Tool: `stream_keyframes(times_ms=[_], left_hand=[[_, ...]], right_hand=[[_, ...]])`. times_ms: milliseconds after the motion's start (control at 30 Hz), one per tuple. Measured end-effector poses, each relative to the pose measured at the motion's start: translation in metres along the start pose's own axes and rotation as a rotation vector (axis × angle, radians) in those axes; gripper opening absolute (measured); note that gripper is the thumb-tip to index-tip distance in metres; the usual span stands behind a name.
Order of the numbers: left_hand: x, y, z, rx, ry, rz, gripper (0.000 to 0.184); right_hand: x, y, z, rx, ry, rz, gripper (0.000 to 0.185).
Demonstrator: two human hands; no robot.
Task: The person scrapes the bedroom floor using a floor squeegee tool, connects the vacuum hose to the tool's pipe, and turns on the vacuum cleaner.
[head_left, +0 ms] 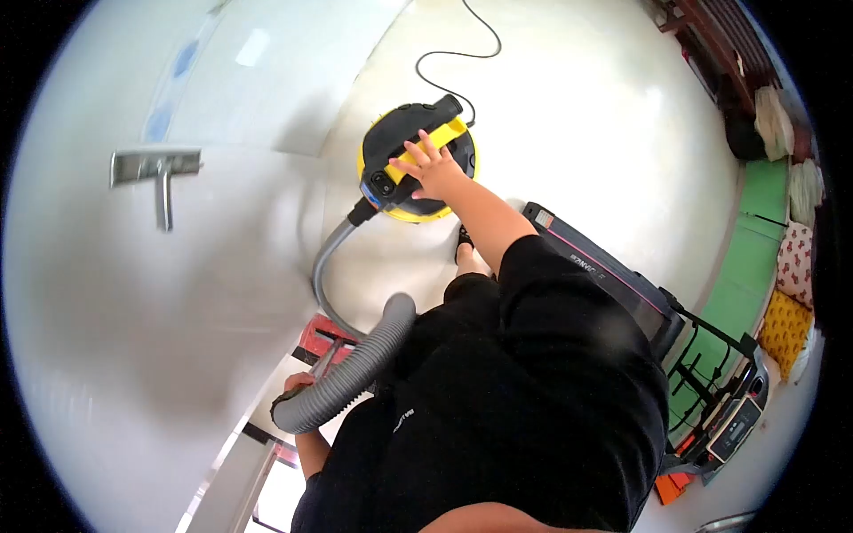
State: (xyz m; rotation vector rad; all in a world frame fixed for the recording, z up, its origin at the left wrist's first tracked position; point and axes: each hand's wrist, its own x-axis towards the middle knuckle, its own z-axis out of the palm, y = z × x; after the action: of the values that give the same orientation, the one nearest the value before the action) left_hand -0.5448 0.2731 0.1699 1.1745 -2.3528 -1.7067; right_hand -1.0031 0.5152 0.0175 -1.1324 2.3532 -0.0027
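A yellow and black vacuum cleaner [413, 124] stands on the pale floor in front of me. My right hand [433, 171] reaches to its yellow carrying handle [449, 133], fingers spread over the top rather than wrapped round. From the vacuum's side a grey corrugated hose [360, 377] curves down and loops up close to my body. At lower left, my left hand [300, 382] is closed round the hose, which hides much of the palm and some fingers. A flat metal fixture with a stem [163, 182] is on the pale wall surface at left.
A black power cord [458, 53] trails from the vacuum. Beside me at right lies a treadmill [609, 275], its console [736, 426] at lower right. A green panel [737, 258], cushions [793, 266] and bags line the right side. A red item [320, 338] is behind the hose.
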Motion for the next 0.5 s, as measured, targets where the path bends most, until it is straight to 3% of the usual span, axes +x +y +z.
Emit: stream_keyframes(times_ms=[67,133,200,267,300,400,433,467,500], left_hand=[[0.030,0.008,0.004,-0.173,-0.126,-0.172,0.018],[0.045,0.044,0.024,0.556,0.134,-0.073,0.042],[0.071,0.074,0.049,0.488,0.198,-0.121,0.045],[0.104,0.097,0.073,0.372,0.161,0.029,0.047],[0.119,0.091,0.079,0.561,0.210,0.013,0.048],[0.182,0.103,0.111,0.495,0.091,-0.105,0.050],[0.205,0.103,0.121,0.734,0.128,0.090,0.039],[0.235,0.097,0.122,0.837,0.098,0.156,0.023],[0.239,0.133,0.136,0.600,0.156,0.028,0.017]], right_hand=[[0.015,0.032,-0.005,-0.019,0.020,-0.001,0.082],[0.038,0.067,-0.020,-0.043,-0.061,0.024,0.080],[0.061,0.103,-0.036,-0.067,-0.079,0.055,0.079],[0.087,0.139,-0.050,-0.061,-0.033,0.100,0.075],[0.101,0.158,-0.054,-0.043,0.003,0.158,0.072],[0.134,0.198,-0.087,0.006,0.029,0.380,0.062],[0.149,0.214,-0.095,0.001,0.052,0.413,0.061],[0.159,0.234,-0.097,0.002,0.057,0.447,0.060],[0.163,0.237,-0.095,0.015,0.047,0.421,0.060]])
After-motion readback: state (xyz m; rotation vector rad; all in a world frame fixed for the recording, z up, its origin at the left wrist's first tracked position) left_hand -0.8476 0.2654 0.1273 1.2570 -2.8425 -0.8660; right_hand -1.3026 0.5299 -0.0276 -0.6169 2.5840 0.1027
